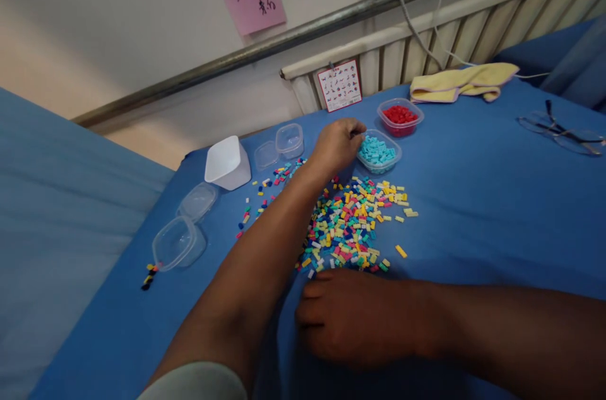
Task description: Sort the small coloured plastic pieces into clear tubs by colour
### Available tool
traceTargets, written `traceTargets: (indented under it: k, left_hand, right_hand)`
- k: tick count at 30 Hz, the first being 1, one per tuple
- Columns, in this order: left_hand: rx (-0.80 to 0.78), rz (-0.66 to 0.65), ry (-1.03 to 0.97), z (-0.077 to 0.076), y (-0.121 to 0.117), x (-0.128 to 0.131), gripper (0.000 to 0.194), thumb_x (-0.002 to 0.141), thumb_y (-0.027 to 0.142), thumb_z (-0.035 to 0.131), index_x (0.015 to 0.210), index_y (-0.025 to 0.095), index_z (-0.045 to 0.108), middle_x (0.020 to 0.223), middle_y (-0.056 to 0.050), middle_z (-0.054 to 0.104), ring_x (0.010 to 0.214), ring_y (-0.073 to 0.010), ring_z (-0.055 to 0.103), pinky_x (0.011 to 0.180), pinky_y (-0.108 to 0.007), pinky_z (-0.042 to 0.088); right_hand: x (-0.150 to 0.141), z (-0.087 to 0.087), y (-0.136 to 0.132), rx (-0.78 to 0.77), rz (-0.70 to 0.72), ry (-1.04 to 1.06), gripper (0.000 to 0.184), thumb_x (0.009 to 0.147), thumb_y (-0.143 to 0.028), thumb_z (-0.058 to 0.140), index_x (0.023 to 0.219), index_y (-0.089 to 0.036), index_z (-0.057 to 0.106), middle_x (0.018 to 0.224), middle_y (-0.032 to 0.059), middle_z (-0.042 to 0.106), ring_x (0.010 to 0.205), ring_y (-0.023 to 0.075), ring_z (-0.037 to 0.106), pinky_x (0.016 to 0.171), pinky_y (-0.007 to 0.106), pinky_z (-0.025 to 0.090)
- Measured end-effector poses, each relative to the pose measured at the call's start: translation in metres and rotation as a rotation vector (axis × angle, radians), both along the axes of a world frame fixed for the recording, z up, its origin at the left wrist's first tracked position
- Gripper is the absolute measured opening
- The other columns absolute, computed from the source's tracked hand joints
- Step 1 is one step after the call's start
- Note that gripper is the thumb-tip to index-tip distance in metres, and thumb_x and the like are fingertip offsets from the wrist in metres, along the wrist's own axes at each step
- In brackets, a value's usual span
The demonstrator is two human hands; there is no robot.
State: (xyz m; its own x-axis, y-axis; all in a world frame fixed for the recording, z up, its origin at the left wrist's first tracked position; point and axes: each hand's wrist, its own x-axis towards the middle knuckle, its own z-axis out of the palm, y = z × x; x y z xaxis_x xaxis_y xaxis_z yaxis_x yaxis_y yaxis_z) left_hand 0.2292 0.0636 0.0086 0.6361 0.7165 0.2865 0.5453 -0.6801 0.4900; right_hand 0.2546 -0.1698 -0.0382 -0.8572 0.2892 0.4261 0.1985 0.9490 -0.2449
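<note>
A loose pile of tiny plastic building bricks (pixel 350 226), mostly yellow, pink, teal, white and dark blue, lies spread over a blue sheet (pixel 483 211); everything else is placed here by that pile. At its far edge stands a clear tub (pixel 398 157) of turquoise bricks (pixel 376 151), and the person's left hand (pixel 337 142) reaches across the pile to the tub's left side. Its fingers are bent and bunched together at the rim; whether a brick is pinched between them does not show. The right hand (pixel 350 318) lies just in front of the pile's near edge, back upward, fingers curled under; their tips are hidden, so whether they grip anything is unclear. Beyond the pile, past the turquoise, is a tub (pixel 420 115) of red bricks (pixel 400 114). Left of the pile are a white bin (pixel 240 174) and a clear container (pixel 194 252); well to its right lie eyeglasses (pixel 561 130). The bricks look very light, hard and smooth, not fragile, but likely to slip or scatter when nudged. Each would best be taken by its long sides between thumb and fingertip. The thin-walled tub probably flexes and would be steadiest held low around its sides.
</note>
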Motion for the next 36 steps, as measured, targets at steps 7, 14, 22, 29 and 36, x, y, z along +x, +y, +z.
traceTargets:
  k: [7,14,22,29,36]
  left_hand:
    - [0.103,0.107,0.06,0.01,-0.015,-0.064,0.023,0.102,0.019,0.068,0.118,0.019,0.085,0.119,-0.009,0.084,0.112,-0.0255,0.076,0.106,-0.039,0.058]
    - [-0.012,0.278,0.13,0.0,-0.061,-0.169,0.02,0.099,0.027,0.068,0.107,0.023,0.086,0.101,-0.005,0.083,0.097,-0.0244,0.077,0.096,-0.037,0.061]
    - [0.023,0.313,0.107,-0.025,-0.075,-0.21,0.023,0.103,0.029,0.065,0.114,0.023,0.085,0.113,-0.008,0.083,0.112,-0.0265,0.077,0.104,-0.042,0.062]
    - [0.171,0.044,0.286,-0.036,-0.078,-0.18,0.031,0.111,0.022,0.054,0.119,0.018,0.084,0.134,-0.014,0.079,0.126,-0.0309,0.073,0.114,-0.052,0.058]
    - [0.16,0.072,0.308,-0.031,-0.085,-0.177,0.026,0.11,0.02,0.052,0.11,0.017,0.078,0.12,-0.013,0.08,0.117,-0.031,0.071,0.109,-0.05,0.056]
  right_hand:
    - [0.002,0.002,-0.001,-0.034,0.019,-0.01,0.016,0.109,-0.027,0.067,0.096,-0.022,0.075,0.101,0.0008,0.075,0.094,0.0202,0.059,0.077,0.038,0.044]
    - [0.001,0.002,-0.002,-0.082,0.043,-0.034,0.016,0.108,-0.027,0.064,0.097,-0.021,0.074,0.104,0.0027,0.075,0.099,0.0204,0.06,0.081,0.038,0.042]
    - [-0.001,-0.006,-0.006,-0.079,0.036,-0.057,0.016,0.109,-0.028,0.063,0.098,-0.022,0.073,0.104,0.0019,0.075,0.096,0.0203,0.058,0.08,0.039,0.041]
    - [-0.001,-0.005,-0.008,-0.106,0.033,-0.067,0.017,0.11,-0.027,0.06,0.1,-0.022,0.073,0.105,0.002,0.076,0.095,0.0202,0.057,0.078,0.039,0.038]
    - [-0.001,-0.007,-0.009,-0.112,0.031,-0.056,0.014,0.108,-0.026,0.063,0.101,-0.022,0.074,0.105,0.0019,0.076,0.096,0.0204,0.056,0.079,0.039,0.037]
